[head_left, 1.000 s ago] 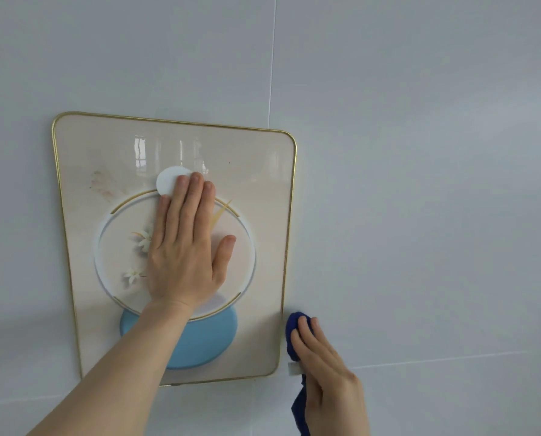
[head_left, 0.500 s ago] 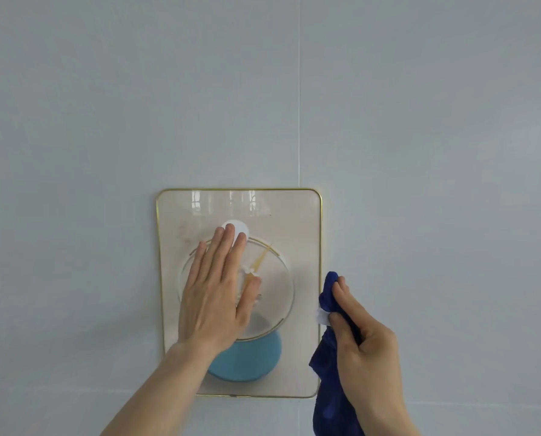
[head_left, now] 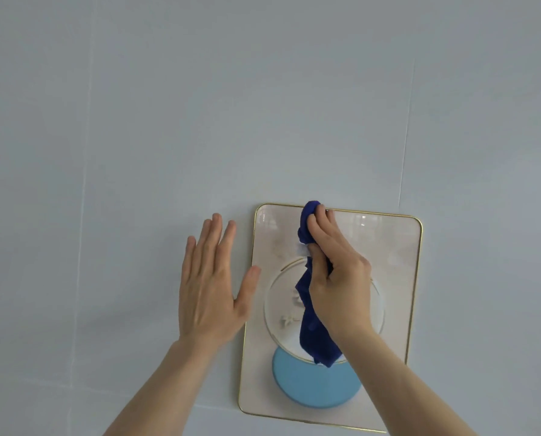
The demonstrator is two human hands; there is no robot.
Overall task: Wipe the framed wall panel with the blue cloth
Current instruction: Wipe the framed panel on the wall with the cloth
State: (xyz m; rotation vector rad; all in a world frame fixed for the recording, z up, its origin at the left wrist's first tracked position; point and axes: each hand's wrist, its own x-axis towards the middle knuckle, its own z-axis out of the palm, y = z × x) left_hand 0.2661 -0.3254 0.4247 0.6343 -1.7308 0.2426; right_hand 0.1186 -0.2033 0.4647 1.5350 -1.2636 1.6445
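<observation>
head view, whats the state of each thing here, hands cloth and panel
framed wall panel: mounted on the wall, upright
blue cloth: bunched, top pressed at the panel's upper edge, tail hanging
right hand: grip shut on the cloth
left hand: open, fingers spread, beside the panel's left edge

Both forearms are bare to the frame's lower edge. The left hand [head_left: 211, 287] and right hand [head_left: 341, 284] show bare fingers [head_left: 318, 225] with short, plain nails.

A gold-edged, cream framed wall panel [head_left: 398, 278] is hanging on the wall, printed with a ring and a pale blue disc. The bunched blue cloth [head_left: 308, 313] is pressing against its upper part, its tail dangling down.
</observation>
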